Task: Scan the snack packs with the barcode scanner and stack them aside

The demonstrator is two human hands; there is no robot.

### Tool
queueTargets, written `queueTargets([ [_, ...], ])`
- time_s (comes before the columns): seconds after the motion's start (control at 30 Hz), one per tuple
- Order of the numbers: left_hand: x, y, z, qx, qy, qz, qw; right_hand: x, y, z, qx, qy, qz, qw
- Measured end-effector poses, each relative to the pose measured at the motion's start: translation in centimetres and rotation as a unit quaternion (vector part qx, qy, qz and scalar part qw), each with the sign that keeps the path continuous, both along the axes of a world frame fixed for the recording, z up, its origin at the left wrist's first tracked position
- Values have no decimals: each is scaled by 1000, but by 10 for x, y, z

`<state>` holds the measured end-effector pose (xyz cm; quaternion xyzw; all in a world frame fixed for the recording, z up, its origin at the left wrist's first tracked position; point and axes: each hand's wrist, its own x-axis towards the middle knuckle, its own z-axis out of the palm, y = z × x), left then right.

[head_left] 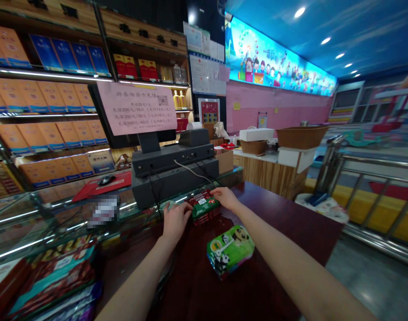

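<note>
The dark red desk (284,207) is spread beneath both hands, and just beyond them the black till unit (168,158) is placed. Well to the left of the left grip (177,218), the brown-and-teal packs (66,267) are seen untouched. On the near side of the right grip (225,198), the green panda pack (230,249) is set apart, unhandled. Between the two grips, the red-and-green pack (204,206) is touched by part-curled left fingers and, at its far right corner, by bent right fingers; how tightly it is held cannot be told. It seems already rested on the desk, with release not yet made.
</note>
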<state>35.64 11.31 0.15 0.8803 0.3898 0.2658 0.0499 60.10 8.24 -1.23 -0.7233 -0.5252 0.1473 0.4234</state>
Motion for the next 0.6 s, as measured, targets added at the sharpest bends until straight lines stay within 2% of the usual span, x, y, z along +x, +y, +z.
queueTargets([
  [0.37,-1,-2,1,-10,10,1,1000,3,5,-6,13,4,-4,1000],
  [0.6,-6,-3,4,-12,26,3,1000,2,2,-3,26,2,-5,1000],
])
